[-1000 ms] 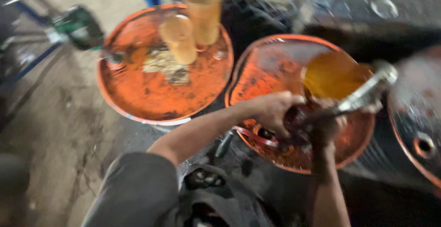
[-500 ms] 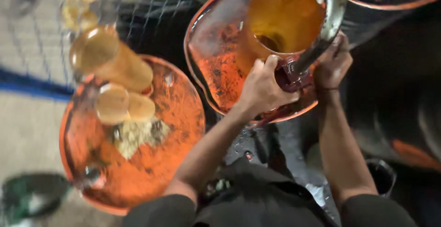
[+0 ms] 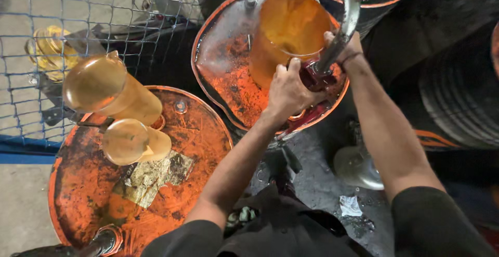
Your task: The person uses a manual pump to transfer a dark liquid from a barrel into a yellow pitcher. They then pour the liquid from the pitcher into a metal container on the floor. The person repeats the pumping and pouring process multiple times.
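Both hands [image 3: 291, 88] gripping pump [image 3: 340, 25] at jug [image 3: 291, 28] (drum [image 3: 228, 64] rim close)

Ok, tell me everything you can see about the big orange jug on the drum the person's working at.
The jug is a translucent amber-orange plastic pitcher with a pouring spout at its far rim. It stands upright on the rusty orange top of the drum, mouth open toward the camera. A curved metal spout pipe arches over its rim. The left hand grips its near side; the right hand holds the pipe beside it. Its fill level can't be judged.
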`<control>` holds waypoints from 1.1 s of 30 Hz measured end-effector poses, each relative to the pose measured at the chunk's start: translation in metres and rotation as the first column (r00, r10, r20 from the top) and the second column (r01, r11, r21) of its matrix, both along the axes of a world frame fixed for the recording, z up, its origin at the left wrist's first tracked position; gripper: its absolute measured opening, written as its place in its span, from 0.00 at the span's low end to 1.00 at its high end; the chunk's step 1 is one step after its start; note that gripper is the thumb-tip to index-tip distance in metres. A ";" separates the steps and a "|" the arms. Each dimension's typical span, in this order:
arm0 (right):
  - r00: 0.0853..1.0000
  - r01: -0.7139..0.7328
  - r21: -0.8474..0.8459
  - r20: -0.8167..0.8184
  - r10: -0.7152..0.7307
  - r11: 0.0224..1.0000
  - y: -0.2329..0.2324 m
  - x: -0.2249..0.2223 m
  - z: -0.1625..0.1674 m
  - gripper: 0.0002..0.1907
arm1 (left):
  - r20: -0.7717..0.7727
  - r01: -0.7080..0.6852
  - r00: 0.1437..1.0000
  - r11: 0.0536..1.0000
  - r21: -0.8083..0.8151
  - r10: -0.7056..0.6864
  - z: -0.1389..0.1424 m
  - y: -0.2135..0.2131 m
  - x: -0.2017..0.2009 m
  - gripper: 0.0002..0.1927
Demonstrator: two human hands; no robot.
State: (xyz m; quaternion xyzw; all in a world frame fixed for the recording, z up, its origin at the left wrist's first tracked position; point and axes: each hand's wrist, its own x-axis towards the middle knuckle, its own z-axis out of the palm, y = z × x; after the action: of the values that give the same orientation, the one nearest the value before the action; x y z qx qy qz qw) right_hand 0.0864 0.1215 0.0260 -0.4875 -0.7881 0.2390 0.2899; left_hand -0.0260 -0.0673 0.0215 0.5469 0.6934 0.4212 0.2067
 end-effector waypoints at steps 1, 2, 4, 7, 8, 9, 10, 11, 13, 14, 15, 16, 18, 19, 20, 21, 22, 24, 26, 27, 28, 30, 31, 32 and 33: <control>0.995 -0.030 0.174 0.103 0.012 0.984 0.001 -0.005 0.000 0.17 | -0.011 0.005 1.000 1.000 -0.020 -0.005 -0.001 -0.001 0.000 0.52; 0.974 -0.058 0.306 0.227 -0.014 0.950 0.001 -0.010 0.000 0.19 | -0.017 0.004 1.000 0.999 -0.038 -0.004 -0.001 -0.001 -0.001 0.53; 0.988 0.016 0.301 0.142 -0.061 0.953 -0.003 -0.017 -0.002 0.19 | -0.034 -0.006 0.999 1.000 -0.013 0.005 -0.003 -0.001 -0.002 0.54; 0.993 0.110 0.062 0.036 -0.112 0.992 -0.011 -0.027 0.003 0.20 | -0.060 0.011 0.998 0.999 0.049 -0.008 -0.003 0.004 -0.008 0.55; 0.991 0.132 -0.061 0.017 -0.132 0.989 -0.011 -0.029 0.004 0.20 | -0.039 0.031 0.999 0.999 0.012 -0.030 -0.002 0.006 -0.010 0.55; 0.994 0.107 -0.012 0.009 -0.107 0.994 -0.010 -0.031 0.003 0.20 | -0.012 0.053 0.999 0.998 -0.029 -0.053 -0.001 0.008 -0.011 0.55; 0.997 0.083 0.036 0.001 -0.083 0.996 -0.007 -0.031 0.000 0.20 | 0.006 0.067 0.998 0.996 -0.051 -0.067 0.000 0.010 -0.013 0.55; 0.998 0.062 0.083 -0.007 -0.061 0.995 -0.003 -0.030 -0.004 0.21 | 0.024 0.084 0.996 0.994 -0.072 -0.082 0.001 0.012 -0.015 0.55; 0.998 0.062 0.167 -0.037 -0.057 0.984 0.007 -0.025 -0.019 0.20 | 0.054 0.105 0.993 0.992 -0.072 -0.101 0.001 0.015 -0.017 0.55; 0.997 0.064 0.209 -0.048 -0.055 0.976 0.013 -0.021 -0.028 0.20 | 0.065 0.107 0.992 0.993 -0.046 -0.104 0.001 0.016 -0.017 0.54; 0.996 0.083 0.267 -0.045 -0.074 0.960 0.018 -0.016 -0.038 0.20 | 0.077 0.109 0.991 0.994 -0.019 -0.107 0.000 0.017 -0.016 0.54; 0.995 0.102 0.327 -0.047 -0.091 0.939 0.024 -0.012 -0.046 0.19 | 0.111 0.138 0.984 0.989 0.049 -0.143 -0.002 0.018 -0.017 0.54; 0.994 0.105 0.322 -0.050 -0.094 0.941 0.033 -0.005 -0.058 0.18 | 0.171 0.190 0.960 0.965 0.184 -0.221 -0.007 0.019 -0.017 0.54; 0.995 0.090 0.257 -0.052 -0.079 0.962 0.036 -0.003 -0.061 0.19 | 0.148 0.188 0.965 0.962 0.197 -0.218 -0.011 0.018 -0.018 0.52; 0.996 0.074 0.192 -0.056 -0.064 0.979 0.038 0.000 -0.062 0.19 | 0.125 0.186 0.968 0.960 0.211 -0.215 -0.015 0.018 -0.018 0.49; 0.997 0.055 0.166 -0.055 -0.046 0.985 0.039 0.000 -0.061 0.18 | 0.100 0.187 0.972 0.956 0.225 -0.214 -0.020 0.019 -0.019 0.47; 0.998 0.037 0.141 -0.057 -0.029 0.989 0.039 0.001 -0.058 0.18 | 0.100 0.182 0.973 0.956 0.231 -0.209 -0.024 0.019 -0.018 0.45; 0.998 0.026 0.111 -0.063 -0.019 0.994 0.035 0.001 -0.048 0.18 | 0.098 0.172 0.975 0.954 0.245 -0.201 -0.034 0.020 -0.017 0.40; 0.998 0.035 0.097 -0.062 -0.029 0.995 0.028 0.000 -0.038 0.19 | 0.091 0.184 0.971 0.936 0.300 -0.221 -0.043 0.025 -0.019 0.39; 0.997 0.054 0.102 -0.066 -0.048 0.993 0.025 -0.001 -0.034 0.19 | 0.091 0.187 0.970 0.927 0.326 -0.227 -0.048 0.026 -0.020 0.38; 0.995 0.072 0.109 -0.070 -0.064 0.991 0.022 -0.001 -0.032 0.19 | 0.142 0.202 0.954 0.917 0.343 -0.263 -0.052 0.029 -0.022 0.38; 0.991 0.111 0.063 -0.084 -0.105 0.992 0.019 -0.002 -0.031 0.18 | 0.242 0.228 0.912 0.899 0.374 -0.332 -0.061 0.032 -0.025 0.39; 0.987 0.134 0.012 -0.094 -0.132 0.991 0.020 -0.002 -0.032 0.18 | 0.269 0.224 0.903 0.903 0.367 -0.334 -0.065 0.034 -0.025 0.38; 0.981 0.159 -0.039 -0.104 -0.162 0.987 0.021 -0.001 -0.035 0.18 | 0.295 0.224 0.894 0.905 0.361 -0.338 -0.069 0.036 -0.025 0.38; 0.984 0.126 0.104 -0.139 -0.111 0.987 0.023 0.001 -0.038 0.19 | 0.319 0.226 0.883 0.907 0.355 -0.345 -0.073 0.037 -0.023 0.37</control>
State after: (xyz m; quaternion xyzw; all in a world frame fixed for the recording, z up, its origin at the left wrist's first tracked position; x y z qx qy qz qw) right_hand 0.0872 0.1443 -0.0121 -0.4998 -0.7488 0.2085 0.3821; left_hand -0.0495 -0.0302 -0.0513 0.5790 0.4776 0.5847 0.3080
